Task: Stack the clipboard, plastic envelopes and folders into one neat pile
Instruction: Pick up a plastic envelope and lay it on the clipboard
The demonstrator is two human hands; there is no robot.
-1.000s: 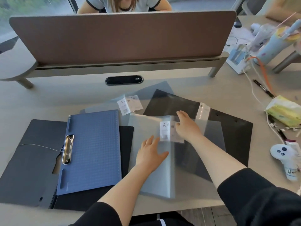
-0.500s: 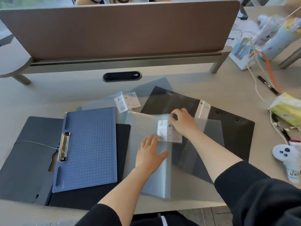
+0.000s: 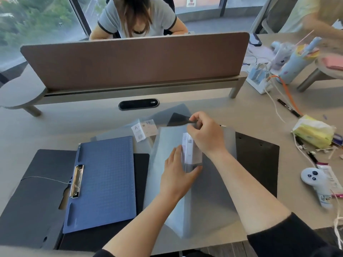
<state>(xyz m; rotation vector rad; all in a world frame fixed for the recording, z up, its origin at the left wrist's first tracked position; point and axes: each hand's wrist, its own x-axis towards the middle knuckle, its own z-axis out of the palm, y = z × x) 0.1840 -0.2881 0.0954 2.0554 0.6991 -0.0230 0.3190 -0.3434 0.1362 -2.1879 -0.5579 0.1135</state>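
A clear plastic envelope [image 3: 167, 145] with a white label lies in front of me, its far right part lifted and folding over. My right hand [image 3: 206, 134] pinches that raised top edge. My left hand [image 3: 176, 175] lies flat on the envelope, fingers apart, pressing it down. A second clear envelope [image 3: 118, 132] with an "A4 20" label lies behind it. A blue clipboard [image 3: 105, 182] with a metal clip rests on a dark grey folder [image 3: 35, 182] at the left. A black folder [image 3: 258, 160] lies underneath at the right.
A brown desk divider [image 3: 137, 60] closes off the far side, with a person seated behind it. At the right lie a white game controller [image 3: 311, 178], a yellow tissue pack [image 3: 313, 133], pens, cables and a power strip [image 3: 259, 78]. The desk's near edge runs just below the folders.
My right hand has pinched the clear envelope's top edge and lifted it up and away, so the sheet now folds upward. The left hand stays pressed on it. The camera has tilted up.
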